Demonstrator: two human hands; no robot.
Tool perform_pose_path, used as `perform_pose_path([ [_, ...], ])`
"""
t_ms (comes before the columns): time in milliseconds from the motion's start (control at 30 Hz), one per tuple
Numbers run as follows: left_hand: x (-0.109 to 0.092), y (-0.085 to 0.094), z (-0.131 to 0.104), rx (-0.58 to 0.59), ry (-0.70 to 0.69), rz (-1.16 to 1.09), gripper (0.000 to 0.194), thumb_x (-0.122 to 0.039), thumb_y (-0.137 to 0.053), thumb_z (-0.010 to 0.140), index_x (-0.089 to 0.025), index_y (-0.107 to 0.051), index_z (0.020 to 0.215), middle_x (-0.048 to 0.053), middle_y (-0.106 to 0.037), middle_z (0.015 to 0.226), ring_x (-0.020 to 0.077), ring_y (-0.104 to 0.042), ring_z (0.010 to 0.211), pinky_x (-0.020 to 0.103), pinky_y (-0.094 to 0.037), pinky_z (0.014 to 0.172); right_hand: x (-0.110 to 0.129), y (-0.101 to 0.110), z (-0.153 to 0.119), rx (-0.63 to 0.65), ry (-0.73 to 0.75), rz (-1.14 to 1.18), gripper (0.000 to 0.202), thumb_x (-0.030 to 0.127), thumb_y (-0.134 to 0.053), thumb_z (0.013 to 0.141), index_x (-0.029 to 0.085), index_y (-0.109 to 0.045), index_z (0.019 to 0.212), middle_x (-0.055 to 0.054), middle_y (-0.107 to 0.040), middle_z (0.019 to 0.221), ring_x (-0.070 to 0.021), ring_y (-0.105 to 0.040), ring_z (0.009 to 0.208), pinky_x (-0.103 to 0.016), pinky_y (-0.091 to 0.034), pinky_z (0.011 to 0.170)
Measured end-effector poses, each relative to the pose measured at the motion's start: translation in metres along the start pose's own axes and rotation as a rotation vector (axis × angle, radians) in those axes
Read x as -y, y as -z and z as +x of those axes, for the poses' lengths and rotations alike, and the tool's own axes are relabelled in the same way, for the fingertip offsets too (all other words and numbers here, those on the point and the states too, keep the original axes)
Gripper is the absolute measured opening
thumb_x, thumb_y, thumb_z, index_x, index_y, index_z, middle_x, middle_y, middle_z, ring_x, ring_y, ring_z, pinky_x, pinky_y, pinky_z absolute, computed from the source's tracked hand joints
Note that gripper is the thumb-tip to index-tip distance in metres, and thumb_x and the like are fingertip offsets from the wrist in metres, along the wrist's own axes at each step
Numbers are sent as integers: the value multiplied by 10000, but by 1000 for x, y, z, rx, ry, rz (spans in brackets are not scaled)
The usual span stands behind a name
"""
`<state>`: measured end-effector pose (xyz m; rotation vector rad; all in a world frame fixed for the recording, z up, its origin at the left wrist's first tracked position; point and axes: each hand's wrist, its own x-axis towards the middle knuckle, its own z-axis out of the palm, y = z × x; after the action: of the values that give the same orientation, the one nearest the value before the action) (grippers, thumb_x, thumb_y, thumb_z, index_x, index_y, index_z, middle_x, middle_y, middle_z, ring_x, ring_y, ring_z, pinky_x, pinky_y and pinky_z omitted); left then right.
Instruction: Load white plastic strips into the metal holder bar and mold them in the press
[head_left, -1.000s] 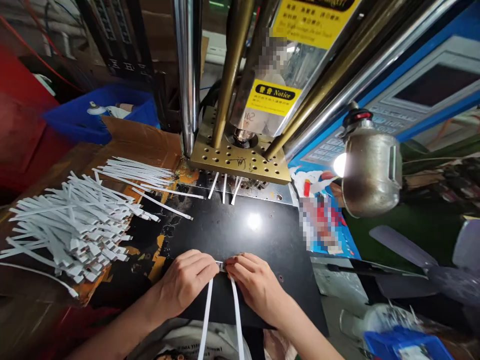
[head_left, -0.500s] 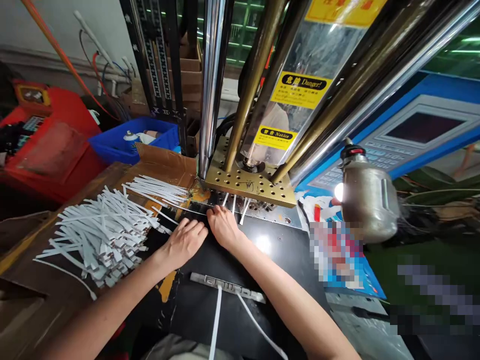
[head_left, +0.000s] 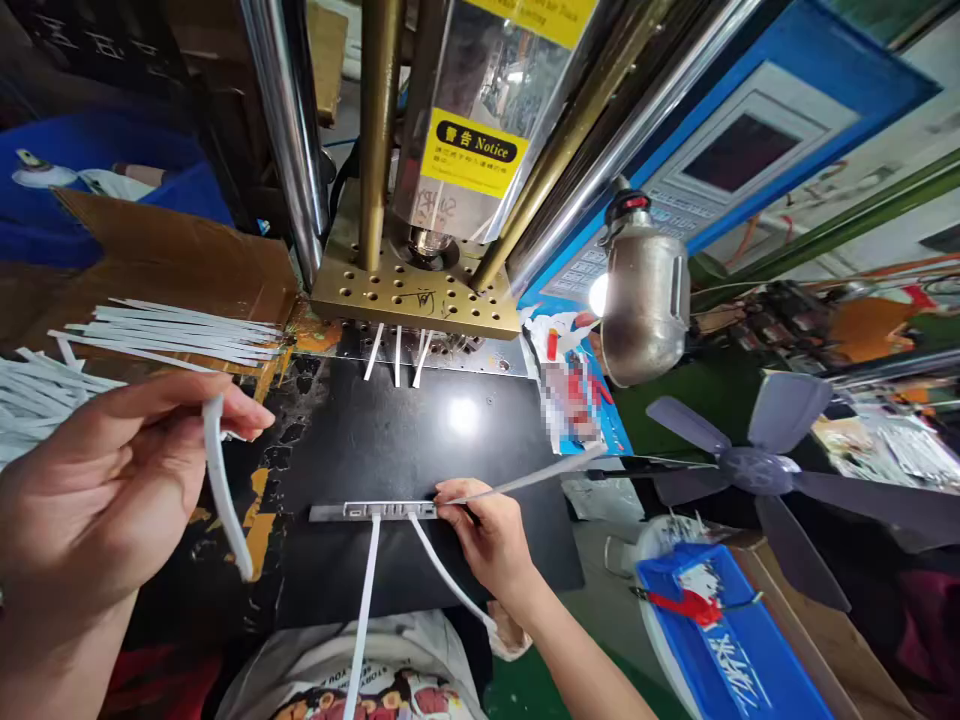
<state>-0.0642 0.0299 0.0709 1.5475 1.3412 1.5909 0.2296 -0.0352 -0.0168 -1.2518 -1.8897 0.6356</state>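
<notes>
A white strip hangs from the pinched fingers of my left hand, raised at the left near the strip pile. My right hand pinches another white strip at the right end of a metal mould bar on the black work surface. Two more white strips run from the bar toward my body. Behind, several strips stick out from under the brass press plate.
Loose white strips lie at the left by cardboard. A metal lamp hangs right of the press. A fan and a blue bin stand at the right.
My hands have moved apart from beside the press: the left, now holding a strip, came up and left; the right came down to the bar with a strip. The view has shifted right.
</notes>
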Motion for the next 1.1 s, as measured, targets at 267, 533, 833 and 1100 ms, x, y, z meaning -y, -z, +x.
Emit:
perform_pose_path([
  [267,46,-5,-54,423,-424,354,337,-63,-530,935,-232,-650,1201,34,-661,1088,132,-671,878,248,-562,792,11,-10,-9,68,150,-245,132,119,-478,978,175,-595,1001,-85,-682,966,-183,-637,844,-309,-510,749],
  [533,58,-27,-80,608,-456,346,165,-49,-559,917,-157,-629,1019,54,-683,983,185,-646,955,328,-504,891,5,-15,-5,96,209,-272,143,95,-456,981,159,-583,998,-88,-677,981,-186,-632,856,-308,-488,754],
  [833,43,-34,-71,694,-501,487,207,-81,-456,951,-170,-641,925,43,-674,867,176,-643,830,352,-497,850,5,4,6,314,153,-237,220,48,-457,931,177,-615,1014,-76,-678,991,-178,-644,878,-288,-501,776],
  [1100,43,-41,-72,537,-629,474,208,-39,-431,941,-162,-596,913,35,-659,837,160,-610,770,340,-440,828,-59,48,184,159,41,-701,206,89,-533,896,131,-667,1045,-117,-689,965,-232,-649,904,-338,-519,840],
])
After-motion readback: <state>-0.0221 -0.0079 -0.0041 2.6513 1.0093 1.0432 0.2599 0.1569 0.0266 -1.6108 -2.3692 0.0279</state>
